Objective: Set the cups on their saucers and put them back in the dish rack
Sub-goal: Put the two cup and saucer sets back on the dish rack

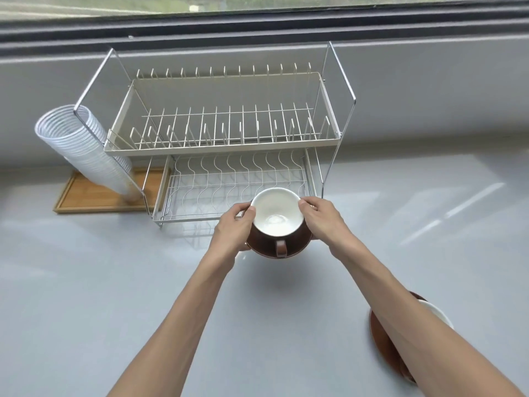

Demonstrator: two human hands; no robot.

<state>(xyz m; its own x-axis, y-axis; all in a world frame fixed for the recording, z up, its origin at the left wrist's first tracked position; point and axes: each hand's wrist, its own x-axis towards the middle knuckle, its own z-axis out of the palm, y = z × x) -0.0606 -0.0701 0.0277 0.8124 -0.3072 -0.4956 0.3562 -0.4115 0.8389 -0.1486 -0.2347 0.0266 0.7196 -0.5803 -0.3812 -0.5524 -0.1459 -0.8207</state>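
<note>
A brown cup with a white inside sits on a brown saucer, its handle pointing toward me. I hold the pair up just in front of the two-tier wire dish rack, near the lower tier's front edge. My left hand grips the left side, thumb on the cup's rim. My right hand grips the right side, thumb at the rim. A second cup on its brown saucer rests on the counter at lower right, partly hidden by my right forearm.
A tall stack of white disposable cups leans on a wooden tray left of the rack. Both rack tiers hold nothing. A grey glossy counter stretches below, with a window ledge behind the rack.
</note>
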